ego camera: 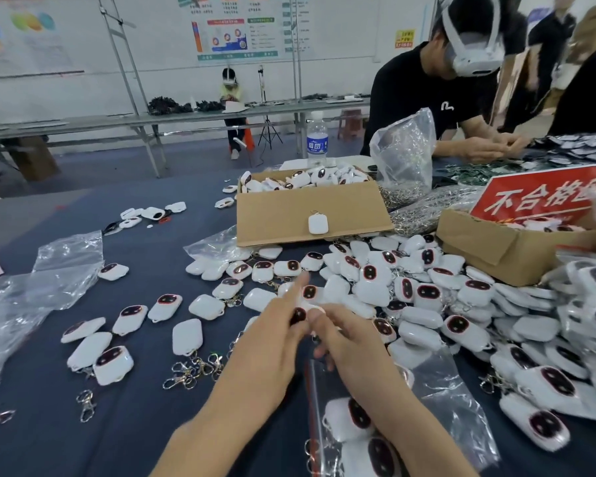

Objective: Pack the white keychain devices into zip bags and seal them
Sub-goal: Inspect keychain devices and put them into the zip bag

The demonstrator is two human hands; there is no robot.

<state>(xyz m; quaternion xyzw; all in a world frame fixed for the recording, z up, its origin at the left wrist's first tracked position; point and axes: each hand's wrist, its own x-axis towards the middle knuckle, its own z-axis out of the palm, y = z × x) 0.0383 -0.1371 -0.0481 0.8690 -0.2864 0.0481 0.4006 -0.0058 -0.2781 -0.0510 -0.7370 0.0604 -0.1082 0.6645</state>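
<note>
**Both hands meeting over one white device, above the zip bag**

My left hand (272,342) and my right hand (348,342) are coming together in front of me, and between their fingertips I am holding one white keychain device (298,315). Only a small part of it is showing: a dark oval face with a reddish rim, just past my left fingers. The rest of its body is hiding behind my fingers, so I cannot tell for sure which way its long axis is running or where its ring is. My left index finger is pointing forward and away from me, and it is blurred. My right thumb is pressing near the device; the other right fingers are curling down, and what they are touching is hard to see.

Under my right wrist and forearm a clear zip bag (441,401) is lying flat on the dark table cover (135,425). Two devices are already lying inside it, faces up, long axes running roughly toward me; my forearm is covering part of them, and the lower edge of the picture is cutting the bag.

To the right of my right hand a big pile of white devices (496,315) is lying. Beyond my fingertips a cardboard box (310,208) is standing.
</note>
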